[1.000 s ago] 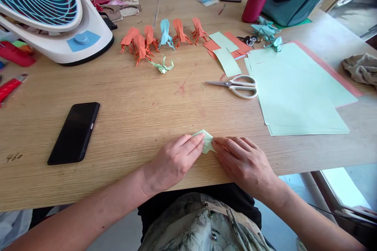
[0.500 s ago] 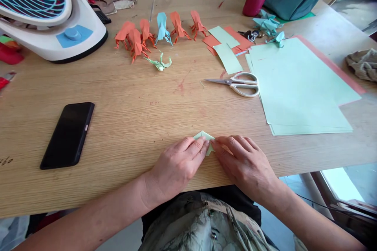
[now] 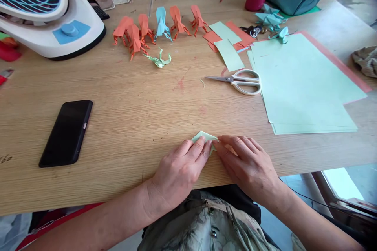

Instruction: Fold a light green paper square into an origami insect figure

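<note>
I have the folded green paper (image 3: 207, 136) just below the centre of my frame, near the front edge of the wooden table (image 3: 132, 102), with 2 bare hands on it. The left hand (image 3: 178, 170) has its fingers gathered and pressed onto the paper's left and middle part. The right hand (image 3: 250, 162) pinches the paper's right corner between thumb and index finger; its other fingers curl alongside. I cannot tell whether the paper's underside touches the wood.

Above the hands, right of centre, I see scissors (image 3: 232, 80) with the blades pointing left, beside stacked pale green sheets (image 3: 306, 86) at the right of the frame. At upper centre stand 5 orange folded figures (image 3: 176, 19) and 1 blue folded figure (image 3: 161, 21), with 1 small green folded figure (image 3: 159, 61) in front. A black phone (image 3: 66, 133) lies at left, below the white fan (image 3: 35, 41) at upper left.
</note>
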Motion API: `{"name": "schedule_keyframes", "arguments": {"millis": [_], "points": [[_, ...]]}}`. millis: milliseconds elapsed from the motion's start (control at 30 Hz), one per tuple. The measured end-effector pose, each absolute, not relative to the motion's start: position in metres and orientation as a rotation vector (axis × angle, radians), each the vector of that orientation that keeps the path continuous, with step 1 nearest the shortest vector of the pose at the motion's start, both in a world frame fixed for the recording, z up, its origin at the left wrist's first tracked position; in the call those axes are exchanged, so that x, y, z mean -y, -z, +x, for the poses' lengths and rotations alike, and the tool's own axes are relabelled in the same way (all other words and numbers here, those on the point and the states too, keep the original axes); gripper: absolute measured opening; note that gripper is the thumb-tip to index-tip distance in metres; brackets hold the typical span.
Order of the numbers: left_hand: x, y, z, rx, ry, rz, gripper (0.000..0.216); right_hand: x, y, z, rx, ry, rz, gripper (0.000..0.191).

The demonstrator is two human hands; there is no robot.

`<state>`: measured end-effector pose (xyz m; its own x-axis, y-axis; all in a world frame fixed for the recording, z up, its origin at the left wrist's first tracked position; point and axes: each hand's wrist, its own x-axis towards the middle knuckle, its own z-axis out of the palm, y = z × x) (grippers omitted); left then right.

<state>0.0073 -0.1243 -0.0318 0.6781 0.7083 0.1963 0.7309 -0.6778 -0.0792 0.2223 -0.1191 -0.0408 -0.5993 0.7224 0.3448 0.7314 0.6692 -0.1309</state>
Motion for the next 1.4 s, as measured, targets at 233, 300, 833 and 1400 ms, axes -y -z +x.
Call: {"name": "schedule_keyframes", "arguments": {"millis": [233, 300, 833, 1400], "points": [[0.122, 0.03, 0.003, 1.162, 0.318, -2.782, 0.04, 0.115, 0.037, 0.225, 2.509, -0.123, -1.119, 0.021], [0.119, 0.03, 0.001, 1.166, 0.411, -2.814, 0.035, 0.113, 0.035, 0.226, 2.465, -0.217, -1.121, 0.02], [0.098, 0.03, 0.016, 1.727, 0.817, -2.892, 0.014, 0.095, 0.025, 0.228, 2.225, -0.679, -1.273, 0.014], [0.098, 0.035, 0.016, 1.778, 0.806, -2.869, 0.016, 0.092, 0.025, 0.219, 2.203, -0.649, -1.427, 0.014]]}}
